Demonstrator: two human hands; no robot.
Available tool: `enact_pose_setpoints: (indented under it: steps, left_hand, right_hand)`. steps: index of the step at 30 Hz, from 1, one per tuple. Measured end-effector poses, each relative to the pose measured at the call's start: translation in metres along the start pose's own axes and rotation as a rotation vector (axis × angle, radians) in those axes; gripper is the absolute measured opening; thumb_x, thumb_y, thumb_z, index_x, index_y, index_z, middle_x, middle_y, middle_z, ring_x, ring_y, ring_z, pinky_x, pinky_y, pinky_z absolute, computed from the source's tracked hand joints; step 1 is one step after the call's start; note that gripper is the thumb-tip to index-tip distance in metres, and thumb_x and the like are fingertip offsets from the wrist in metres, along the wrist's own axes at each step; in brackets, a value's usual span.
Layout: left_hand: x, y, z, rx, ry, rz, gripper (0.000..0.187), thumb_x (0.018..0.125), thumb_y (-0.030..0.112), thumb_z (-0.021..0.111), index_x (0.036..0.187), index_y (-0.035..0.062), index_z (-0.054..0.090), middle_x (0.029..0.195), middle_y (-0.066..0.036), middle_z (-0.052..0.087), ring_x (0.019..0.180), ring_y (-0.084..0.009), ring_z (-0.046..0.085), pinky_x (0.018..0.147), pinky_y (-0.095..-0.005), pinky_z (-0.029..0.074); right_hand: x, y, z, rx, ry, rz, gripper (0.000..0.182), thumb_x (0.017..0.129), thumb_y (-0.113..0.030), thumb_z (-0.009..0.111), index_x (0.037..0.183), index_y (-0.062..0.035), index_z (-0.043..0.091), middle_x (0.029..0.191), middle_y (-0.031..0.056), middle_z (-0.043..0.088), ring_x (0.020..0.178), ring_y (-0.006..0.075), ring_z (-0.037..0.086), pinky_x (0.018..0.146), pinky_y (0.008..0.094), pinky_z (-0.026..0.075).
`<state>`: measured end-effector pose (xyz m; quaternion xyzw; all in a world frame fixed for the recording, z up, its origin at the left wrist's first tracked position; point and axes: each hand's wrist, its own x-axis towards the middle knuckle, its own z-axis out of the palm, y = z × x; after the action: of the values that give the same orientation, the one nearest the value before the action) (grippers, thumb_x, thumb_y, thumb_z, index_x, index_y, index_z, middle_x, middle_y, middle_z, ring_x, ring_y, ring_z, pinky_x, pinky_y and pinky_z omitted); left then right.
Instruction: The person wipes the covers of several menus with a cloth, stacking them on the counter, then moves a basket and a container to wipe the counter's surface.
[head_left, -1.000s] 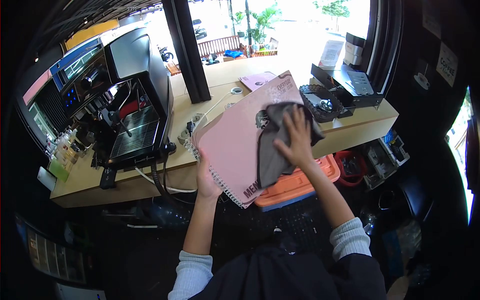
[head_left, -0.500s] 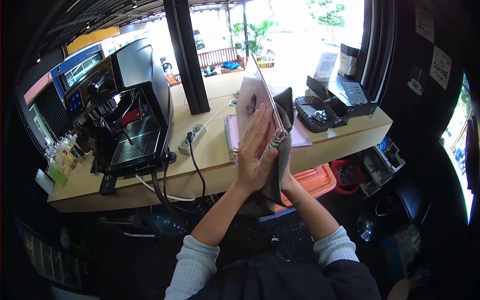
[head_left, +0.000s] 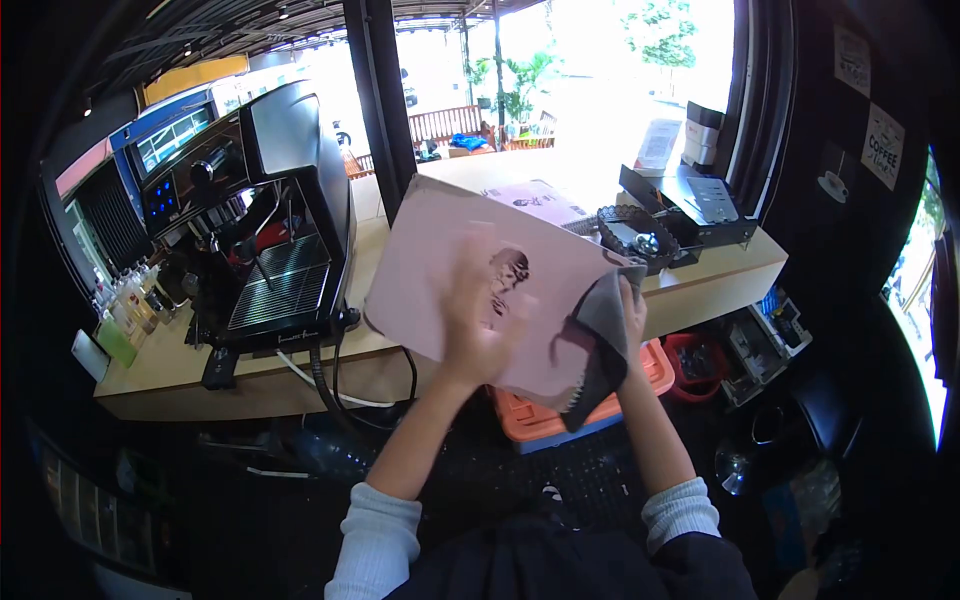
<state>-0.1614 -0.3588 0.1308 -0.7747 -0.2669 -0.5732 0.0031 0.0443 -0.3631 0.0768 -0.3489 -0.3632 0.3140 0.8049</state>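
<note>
A pink spiral-bound book [head_left: 420, 260] with a dark figure printed on its cover is held tilted over the counter's front edge. My right hand [head_left: 632, 310] grips its right side through a dark grey cloth [head_left: 603, 325], which hangs down past the book's lower corner. Blurred by motion, my left hand [head_left: 480, 325] lies over the cover with its fingers stretched out and the thumb apart. Behind the held book, a second pink spiral-bound book [head_left: 540, 198] rests on the counter.
A black espresso machine [head_left: 285, 235] stands at left on the wooden counter [head_left: 375, 370], with bottles [head_left: 130, 308] beyond it. A dark openwork basket [head_left: 637, 240] and a black organizer [head_left: 705, 205] sit at right. Below are an orange-lidded box [head_left: 525, 425] and a red bin [head_left: 697, 362].
The book has turned from nearly edge-on to showing its cover broadly. My left hand has shifted slightly left and down across it, while my right hand and the cloth have moved right.
</note>
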Motion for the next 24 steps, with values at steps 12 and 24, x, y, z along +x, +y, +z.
enact_pose_setpoints:
  steps: [12, 24]
  left_hand:
    - [-0.058, -0.114, -0.062, -1.050, -0.149, -0.869, 0.054, 0.094, 0.035, 0.042, 0.134, -0.0004, 0.030, 0.129, -0.011, 0.044, 0.117, -0.0199, 0.046, 0.098, -0.0330, 0.037]
    - [-0.069, -0.056, -0.014, -1.476, 0.072, -0.933, 0.049, 0.095, 0.034, 0.038, 0.131, 0.0010, 0.035, 0.125, -0.013, 0.047, 0.115, -0.0242, 0.048, 0.094, -0.0363, 0.042]
  right_hand:
    - [0.031, -0.011, -0.012, -0.300, 0.045, -0.059, 0.041, 0.091, -0.041, 0.050, 0.097, -0.0011, 0.060, 0.089, 0.0037, 0.059, 0.082, 0.0108, 0.056, 0.069, 0.0228, 0.045]
    - [-0.056, -0.016, 0.076, -1.178, -0.808, -1.101, 0.052, 0.080, -0.041, 0.052, 0.117, -0.0054, 0.054, 0.125, 0.0214, 0.045, 0.117, 0.0341, 0.039, 0.099, 0.0445, 0.028]
